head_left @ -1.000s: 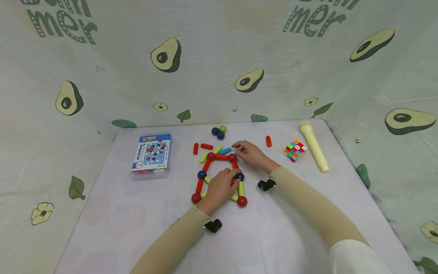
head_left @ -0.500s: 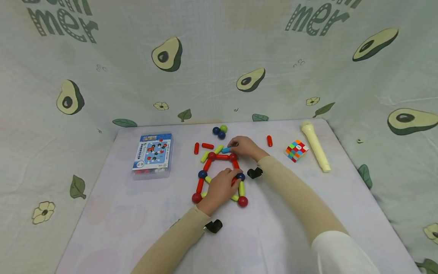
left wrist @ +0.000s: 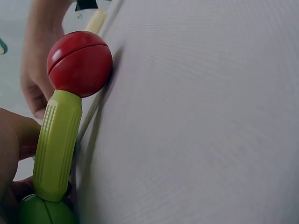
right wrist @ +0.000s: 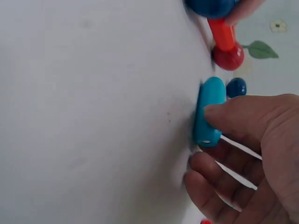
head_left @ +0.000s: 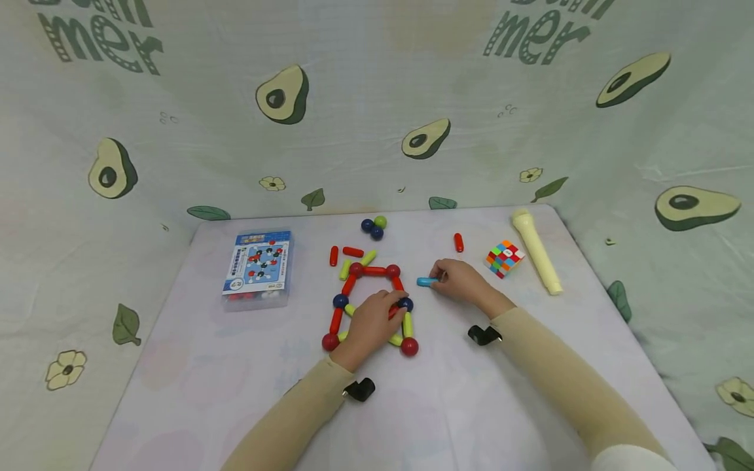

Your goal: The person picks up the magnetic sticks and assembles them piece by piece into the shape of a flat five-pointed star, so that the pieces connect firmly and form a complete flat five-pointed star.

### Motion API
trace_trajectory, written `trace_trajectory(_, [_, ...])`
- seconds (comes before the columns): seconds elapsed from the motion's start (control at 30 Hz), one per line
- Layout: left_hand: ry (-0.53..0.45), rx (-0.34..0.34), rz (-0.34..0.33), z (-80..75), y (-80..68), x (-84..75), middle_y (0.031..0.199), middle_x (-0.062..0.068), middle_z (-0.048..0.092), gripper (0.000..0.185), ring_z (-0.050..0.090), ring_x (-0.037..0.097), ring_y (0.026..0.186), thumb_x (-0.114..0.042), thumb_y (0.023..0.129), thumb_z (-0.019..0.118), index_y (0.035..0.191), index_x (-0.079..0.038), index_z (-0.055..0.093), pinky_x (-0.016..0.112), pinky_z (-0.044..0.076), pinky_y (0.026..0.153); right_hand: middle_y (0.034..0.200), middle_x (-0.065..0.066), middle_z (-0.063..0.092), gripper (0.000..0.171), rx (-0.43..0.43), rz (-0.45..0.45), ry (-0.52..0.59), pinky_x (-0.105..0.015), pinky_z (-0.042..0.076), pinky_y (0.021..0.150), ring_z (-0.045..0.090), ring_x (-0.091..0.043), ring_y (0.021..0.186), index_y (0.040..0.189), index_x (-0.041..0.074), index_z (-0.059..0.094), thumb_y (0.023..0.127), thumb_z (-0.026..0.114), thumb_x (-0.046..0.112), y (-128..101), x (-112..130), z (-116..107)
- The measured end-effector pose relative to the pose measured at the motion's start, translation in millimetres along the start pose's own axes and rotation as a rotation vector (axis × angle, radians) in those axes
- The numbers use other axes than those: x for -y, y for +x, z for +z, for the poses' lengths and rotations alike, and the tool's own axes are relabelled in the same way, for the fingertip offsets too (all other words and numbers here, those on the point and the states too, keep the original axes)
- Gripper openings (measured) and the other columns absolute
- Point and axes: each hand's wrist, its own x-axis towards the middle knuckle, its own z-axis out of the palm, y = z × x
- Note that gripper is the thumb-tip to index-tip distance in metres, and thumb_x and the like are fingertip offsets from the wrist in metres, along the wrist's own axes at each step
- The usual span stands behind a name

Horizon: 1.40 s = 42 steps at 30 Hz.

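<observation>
1. Left hand (head_left: 372,322) lies over the near part of the rod-and-ball frame (head_left: 365,301), fingers curled down onto it, steadying it at the middle of the tabletop (head_left: 177,366).
2. Right hand (head_left: 465,282) pinches the blue rod (head_left: 427,282) between thumb and fingers. The rod lies flat on the tabletop, just right of the frame and apart from it. The right wrist view confirms the thumb on top of the rod.
3. Frame: red rods and red and blue balls form the outline; the left wrist view shows a green rod (left wrist: 57,144) seated against a red ball (left wrist: 79,63) at the near right corner.
4. Other items: box (head_left: 258,267) near the left edge; pale tube (head_left: 536,250) and puzzle cube (head_left: 505,258) toward the far right corner; three spare balls (head_left: 374,226) and a loose red rod (head_left: 457,242) near the far edge.
5. Risks, as judged:
   - If the parts are magnetic, the blue rod may snap onto the wrong ball when brought near the frame.
   - Pressure from the left hand may shift a joint and skew the outline.
   - A shallow pinch may let the rod roll free.
</observation>
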Motion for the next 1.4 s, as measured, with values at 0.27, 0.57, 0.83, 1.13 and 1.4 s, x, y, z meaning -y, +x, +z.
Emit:
trace_trajectory(0.27, [-0.028,-0.002,-0.030,-4.5,-1.1,-3.9,0.111,0.001,0.068,0.042,0.062,0.015,0.093,-0.040,0.098,0.068,0.136,-0.024,0.063,0.029,0.056,0.082,0.104,0.000,0.066,0.021,0.031,-0.156,-0.147,-0.038,0.054,0.089,0.059,-0.018,0.093,0.113,0.012,0.070,0.093,0.076,0.017,-32,1,11])
trace_trajectory(0.57, [-0.069,-0.012,-0.016,-3.7,-2.4,-1.3,0.113,-0.002,0.070,0.043,0.063,0.014,0.097,-0.039,0.096,0.070,0.135,-0.022,0.065,0.030,0.055,0.087,0.112,0.000,0.067,0.022,-0.028,-0.285,-0.115,-0.040,0.054,0.094,0.063,-0.018,0.102,0.115,0.014,0.070,0.094,0.075,0.014,-35,9,15])
trace_trajectory(0.83, [-0.078,-0.009,-0.018,-2.1,-2.6,-1.0,0.113,-0.004,0.070,0.041,0.063,0.013,0.097,-0.039,0.097,0.070,0.134,-0.023,0.066,0.030,0.055,0.088,0.118,-0.002,0.065,0.024,-0.075,-0.318,-0.098,-0.041,0.054,0.096,0.063,-0.020,0.107,0.118,0.014,0.070,0.094,0.074,0.011,-30,8,23])
trace_trajectory(1.13, [-0.073,-0.020,-0.016,-0.9,-3.9,0.2,0.110,-0.005,0.070,0.039,0.061,0.011,0.091,-0.040,0.096,0.070,0.132,-0.024,0.067,0.027,0.055,0.082,0.130,-0.003,0.056,0.038,-0.094,-0.068,0.131,-0.041,0.053,0.092,0.058,-0.021,0.107,0.136,0.015,0.056,0.100,0.065,0.018,-18,-14,8])
trace_trajectory(1.4, [-0.078,-0.016,-0.017,-0.6,-5.0,0.3,0.110,-0.005,0.069,0.040,0.060,0.010,0.091,-0.041,0.096,0.070,0.133,-0.025,0.067,0.026,0.054,0.082,0.141,-0.021,0.039,0.055,-0.334,0.208,0.131,-0.043,0.052,0.084,0.054,-0.030,0.099,0.149,0.004,0.039,0.103,0.059,0.026,8,-44,-4])
